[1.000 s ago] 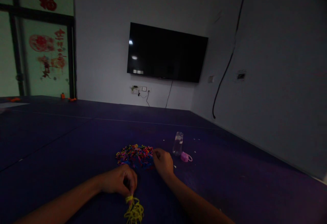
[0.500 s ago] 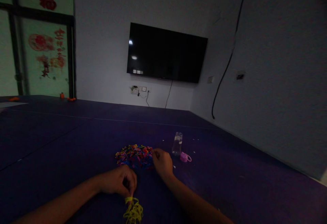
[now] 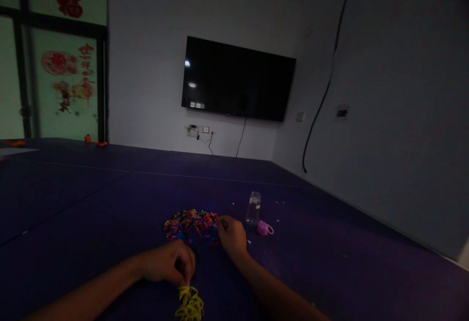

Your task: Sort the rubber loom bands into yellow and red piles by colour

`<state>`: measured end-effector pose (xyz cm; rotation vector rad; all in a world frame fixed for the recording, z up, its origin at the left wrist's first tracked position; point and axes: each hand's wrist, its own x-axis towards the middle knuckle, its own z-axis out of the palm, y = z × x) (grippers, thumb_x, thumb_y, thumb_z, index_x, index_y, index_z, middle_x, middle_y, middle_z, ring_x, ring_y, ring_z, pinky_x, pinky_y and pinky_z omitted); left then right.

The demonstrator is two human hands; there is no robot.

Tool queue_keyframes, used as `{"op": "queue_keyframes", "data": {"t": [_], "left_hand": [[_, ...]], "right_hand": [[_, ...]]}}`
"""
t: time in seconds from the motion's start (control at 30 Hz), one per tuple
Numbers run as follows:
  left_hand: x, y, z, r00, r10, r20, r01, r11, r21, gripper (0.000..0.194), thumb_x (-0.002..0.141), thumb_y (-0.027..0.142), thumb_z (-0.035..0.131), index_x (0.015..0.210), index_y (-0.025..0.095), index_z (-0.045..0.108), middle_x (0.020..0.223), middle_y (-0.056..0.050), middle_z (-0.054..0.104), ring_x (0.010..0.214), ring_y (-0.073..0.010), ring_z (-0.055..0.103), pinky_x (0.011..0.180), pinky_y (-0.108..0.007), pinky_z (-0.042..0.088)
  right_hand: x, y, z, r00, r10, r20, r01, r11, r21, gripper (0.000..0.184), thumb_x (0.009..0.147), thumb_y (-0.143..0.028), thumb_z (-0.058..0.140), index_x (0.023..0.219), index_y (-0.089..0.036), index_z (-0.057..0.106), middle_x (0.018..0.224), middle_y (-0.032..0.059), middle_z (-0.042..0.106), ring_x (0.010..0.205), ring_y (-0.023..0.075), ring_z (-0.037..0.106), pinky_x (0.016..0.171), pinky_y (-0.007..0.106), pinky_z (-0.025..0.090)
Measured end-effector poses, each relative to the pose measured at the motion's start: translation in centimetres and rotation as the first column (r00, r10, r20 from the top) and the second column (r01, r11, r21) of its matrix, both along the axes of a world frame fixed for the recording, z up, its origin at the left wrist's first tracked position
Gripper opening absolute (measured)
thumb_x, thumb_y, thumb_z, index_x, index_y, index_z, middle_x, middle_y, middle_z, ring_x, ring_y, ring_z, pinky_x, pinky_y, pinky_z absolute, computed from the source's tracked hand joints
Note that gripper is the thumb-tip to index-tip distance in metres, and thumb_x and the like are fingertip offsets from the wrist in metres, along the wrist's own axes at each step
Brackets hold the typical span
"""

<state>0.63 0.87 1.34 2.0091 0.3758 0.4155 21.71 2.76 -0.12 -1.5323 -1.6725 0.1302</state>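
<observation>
Pinched between the thumb and fingers of my left hand (image 3: 171,262) is a bunch of yellow elastic bands (image 3: 190,304), which hangs down toward the bottom of the view. My right hand (image 3: 232,237) is curled at the right edge of a pile of multicoloured elastic bands (image 3: 191,225). Its fingertips face the pile, and whatever they may hold is too small to make out. The pile lies on the purple tabletop (image 3: 120,208), just beyond my left hand.
A clear bottle (image 3: 253,209) without its lid stands right of my right hand, beside a pink cap with a loop (image 3: 264,228). Small white scraps dot the table there. Orange objects (image 3: 101,144) sit at the far left. A television (image 3: 238,79) hangs on the far wall.
The view has tilted slightly, so everything sits a little lower. Both hands keep nearly the same pose, the left still on the yellow bands and the right at the pile's edge.
</observation>
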Motion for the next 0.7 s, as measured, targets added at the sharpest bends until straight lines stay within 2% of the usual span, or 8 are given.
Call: {"op": "queue_keyframes", "data": {"t": [0.13,0.23,0.4,0.57,0.7], "left_hand": [[-0.1,0.0,0.0,1.0,-0.001,-0.001,0.001,1.0,-0.006,0.008,0.065,0.027,0.077,0.065,0.02,0.073,0.062,0.001,0.06,0.058,-0.0115,0.052,0.057,-0.022,0.037],[-0.1,-0.2,0.2,1.0,0.001,0.003,-0.001,1.0,-0.012,0.01,0.065,0.029,0.077,0.065,0.02,0.073,0.063,0.001,0.06,0.059,-0.0114,0.052,0.057,-0.022,0.038],[-0.1,-0.2,0.2,1.0,-0.013,0.026,0.013,1.0,-0.023,0.009,0.066,0.029,0.077,0.066,0.02,0.073,0.063,0.001,0.061,0.059,-0.0115,0.053,0.056,-0.021,0.039],[-0.1,0.0,0.0,0.999,-0.034,0.032,0.034,0.999,0.006,0.016,0.068,0.036,0.076,0.068,0.02,0.074,0.065,0.0,0.063,0.061,-0.0121,0.054,0.058,-0.021,0.042],[-0.2,0.0,0.1,0.998,-0.053,0.017,0.053,0.998,0.025,0.022,0.069,0.042,0.074,0.071,0.021,0.075,0.067,-0.001,0.064,0.063,-0.0133,0.056,0.061,-0.022,0.044]], "right_hand": [[0.1,-0.1,0.0,1.0,0.002,-0.017,-0.002,1.0,0.0,0.024,0.082,-0.025,0.047,0.08,-0.022,0.071,0.064,0.0002,0.068,0.059,0.0145,0.062,0.054,0.021,0.037],[0.2,0.1,-0.1,0.995,0.007,-0.096,-0.004,1.0,0.029,0.025,0.083,-0.024,0.046,0.083,-0.02,0.071,0.07,0.0016,0.069,0.064,0.0154,0.064,0.059,0.021,0.042],[0.5,1.1,-0.8,0.971,-0.001,-0.24,0.032,0.991,0.126,0.032,0.082,-0.013,0.041,0.099,-0.012,0.068,0.096,0.0094,0.07,0.09,0.0182,0.064,0.082,0.025,0.046],[0.8,1.9,-1.7,0.976,-0.006,-0.216,0.02,0.998,0.062,0.053,0.067,0.004,0.034,0.107,-0.009,0.066,0.108,0.0102,0.067,0.103,0.0179,0.061,0.094,0.027,0.042],[0.9,1.9,-1.7,0.985,0.04,-0.166,-0.038,0.999,0.014,0.053,0.064,0.003,0.035,0.101,-0.013,0.07,0.101,0.0068,0.07,0.101,0.0186,0.062,0.093,0.028,0.043]]}}
